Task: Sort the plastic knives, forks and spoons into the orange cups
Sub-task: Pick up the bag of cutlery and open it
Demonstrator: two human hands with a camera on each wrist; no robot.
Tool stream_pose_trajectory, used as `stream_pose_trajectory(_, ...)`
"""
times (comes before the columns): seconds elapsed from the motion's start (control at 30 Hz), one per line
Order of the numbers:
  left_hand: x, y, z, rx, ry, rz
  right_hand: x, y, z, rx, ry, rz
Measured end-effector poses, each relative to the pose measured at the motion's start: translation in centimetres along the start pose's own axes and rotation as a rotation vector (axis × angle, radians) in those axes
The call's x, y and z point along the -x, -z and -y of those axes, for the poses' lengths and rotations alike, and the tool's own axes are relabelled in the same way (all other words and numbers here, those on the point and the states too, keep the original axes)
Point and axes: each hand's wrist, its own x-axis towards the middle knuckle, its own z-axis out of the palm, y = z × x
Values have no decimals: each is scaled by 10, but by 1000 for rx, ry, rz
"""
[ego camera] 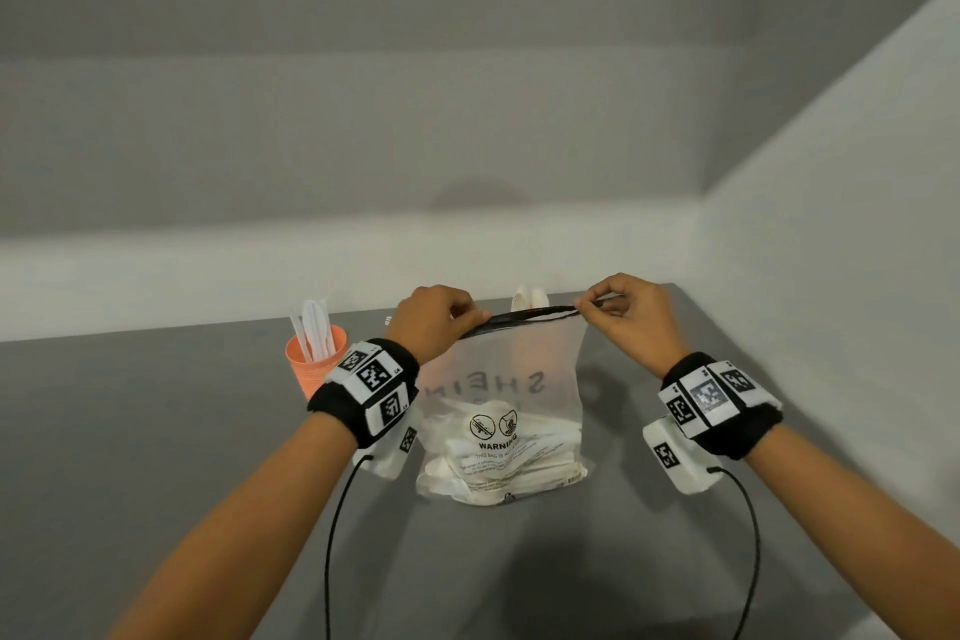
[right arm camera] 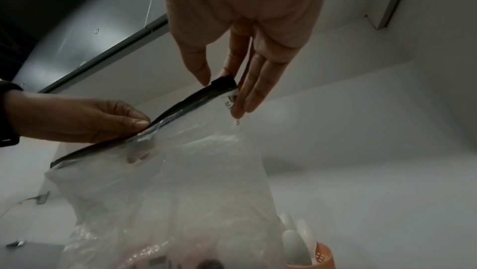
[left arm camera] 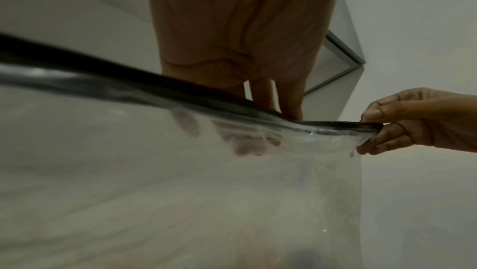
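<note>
Cutlery (ego camera: pixel 498 457), white plastic, lies heaped at the bottom of a frosted bag (ego camera: pixel 514 395) that stands on the grey table (ego camera: pixel 156 431), straight below the two grips. Printed on the bag's near face is a WARNING panel, with large letters showing through from the far side.

Both hands hold the bag up by its black zip strip (ego camera: pixel 524 316). The left hand (ego camera: pixel 434 322) pinches the strip near its left end, thumb on the near side and fingers curled over the far side; seen from its wrist, the fingertips (left arm camera: pixel 247 142) show through the plastic. The right hand (ego camera: pixel 631 314) pinches the strip's right end between thumb and fingers. The strip runs taut between them, its two edges slightly parted in the middle.

Left of the left wrist, an orange cup (ego camera: pixel 314 361) stands upright holding white knives (ego camera: pixel 314 335). Beyond the strip, between the grips, spoon bowls (ego camera: pixel 530 299) rise above the bag; from the right wrist they stand in a second orange cup (right arm camera: pixel 318 259) touching the bag's far side.
</note>
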Motion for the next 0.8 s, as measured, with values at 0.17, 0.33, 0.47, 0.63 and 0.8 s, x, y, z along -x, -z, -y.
stream_pose_trajectory(0.17,-5,-7,-13,-108,-77,52,-2,-1,0,-2,10,-7)
stream_pose_trajectory(0.33,-4,-11,-21,-258,-173,-4,-4,-4,1,42,-16,19)
stream_pose_trajectory(0.47,-4,-16,-30,-202,-211,-187,-5,-11,-4,271,-91,119)
stream_pose_trajectory(0.63,4,-29,-18,-262,-191,-172,-6,-18,1,-34,-384,160)
stream_pose_trajectory(0.8,13,-33,20,-430,143,99,-4,-17,7,-832,-680,27)
